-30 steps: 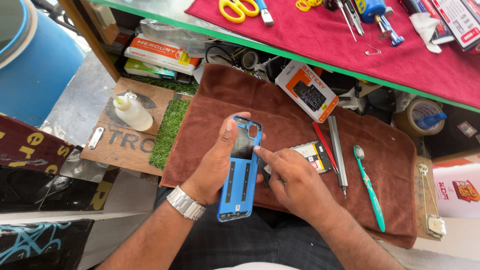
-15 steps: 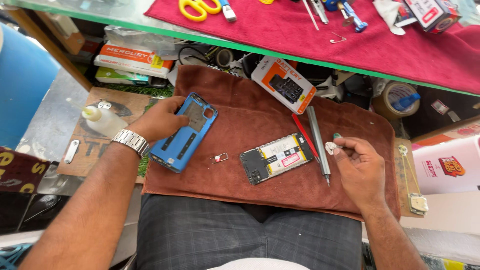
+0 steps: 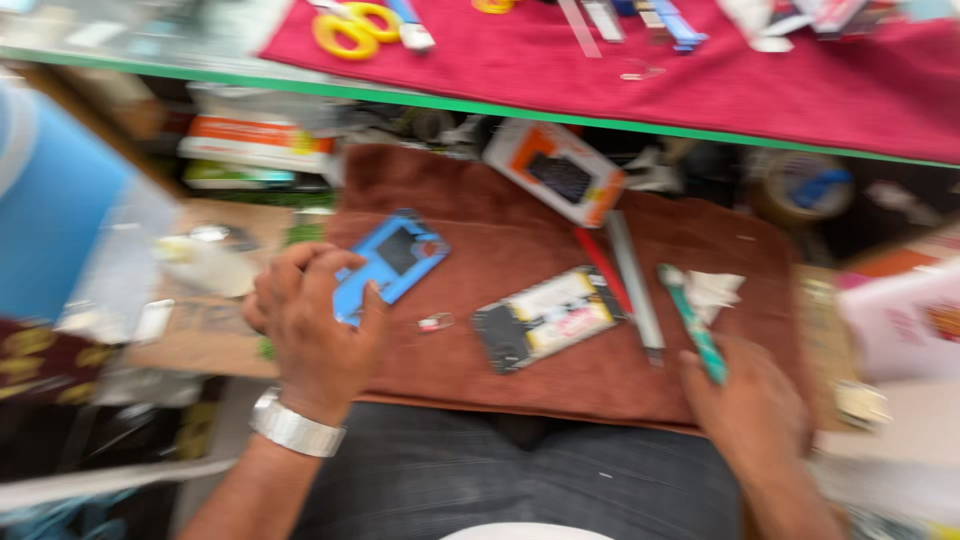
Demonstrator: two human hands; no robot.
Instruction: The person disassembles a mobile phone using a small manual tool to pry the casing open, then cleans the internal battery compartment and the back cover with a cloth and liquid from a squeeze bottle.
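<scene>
My left hand grips blue phone case at frame centre-left; right hand pinches teal toothbrush, long axis running up-left toward circuit board.

A bare strip of the brown terry towel lay open between the blue plastic phone frame at the left and the opened phone body with its yellow-labelled battery at the centre; only a small metal card tray was set in it. Passage to the right was barred by a red-handled tool, a grey metal tool and a green toothbrush, laid close together. The far edge was blocked by an orange and white box under the overhanging green-edged bench.
</scene>
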